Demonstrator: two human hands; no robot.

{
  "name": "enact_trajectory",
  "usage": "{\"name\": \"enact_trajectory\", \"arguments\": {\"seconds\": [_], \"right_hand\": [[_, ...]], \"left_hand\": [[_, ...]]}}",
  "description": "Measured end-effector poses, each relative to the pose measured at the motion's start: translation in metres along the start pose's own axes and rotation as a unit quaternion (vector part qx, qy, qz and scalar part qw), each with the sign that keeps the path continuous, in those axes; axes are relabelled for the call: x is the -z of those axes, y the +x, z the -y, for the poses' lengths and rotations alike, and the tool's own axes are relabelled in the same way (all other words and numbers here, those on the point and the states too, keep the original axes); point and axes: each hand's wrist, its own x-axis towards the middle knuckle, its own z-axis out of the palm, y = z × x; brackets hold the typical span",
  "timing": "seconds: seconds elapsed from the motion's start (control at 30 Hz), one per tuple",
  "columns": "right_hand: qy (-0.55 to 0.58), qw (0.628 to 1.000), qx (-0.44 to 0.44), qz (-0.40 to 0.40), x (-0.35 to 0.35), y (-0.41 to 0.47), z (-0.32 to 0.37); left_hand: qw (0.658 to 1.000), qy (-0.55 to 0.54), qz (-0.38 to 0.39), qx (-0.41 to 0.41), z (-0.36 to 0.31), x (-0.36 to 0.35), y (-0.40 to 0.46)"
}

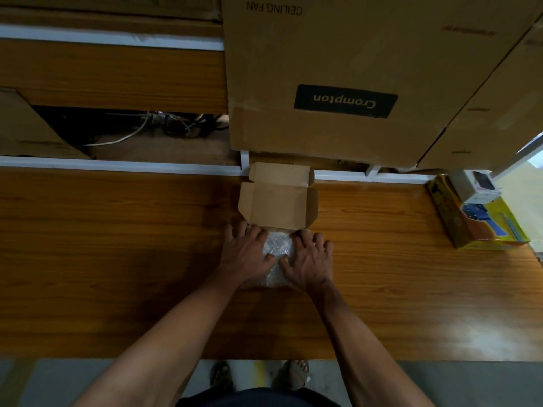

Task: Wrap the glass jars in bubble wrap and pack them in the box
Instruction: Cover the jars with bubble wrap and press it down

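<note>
Brown cardboard box [279, 205] sits open on the wooden counter [117, 245], lid flap up at the far side; nothing visible inside. Just in front of it, touching its near edge, lies a bubble wrap bundle [277, 245]; contents hidden, can't tell if a jar is inside. Left hand [245, 252] and right hand [308, 259] press flat on the bundle from both sides, fingers spread, not curled. Large Crompton carton [346, 83] behind. Yellow tape dispenser package [482, 221] far right on the counter.
</note>
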Motion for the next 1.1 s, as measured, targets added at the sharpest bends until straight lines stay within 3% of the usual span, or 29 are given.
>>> {"name": "enact_trajectory", "arguments": {"seconds": [0.27,0.5,0.87,1.1], "right_hand": [[0.005,1.000,-0.011,-0.002,-0.002,-0.001,0.004],[0.012,1.000,0.021,0.002,-0.001,-0.002,0.007],[-0.032,0.999,0.007,0.026,0.007,0.002,0.005],[0.015,1.000,-0.006,0.000,0.000,-0.009,0.006]], "left_hand": [[1.000,0.010,-0.001,0.012,-0.006,0.002,-0.003],[0.997,0.032,-0.041,-0.057,-0.010,-0.004,-0.007],[1.000,-0.008,0.004,-0.016,-0.006,0.001,0.000],[0.999,-0.007,-0.051,-0.001,-0.004,-0.010,-0.019]]}}
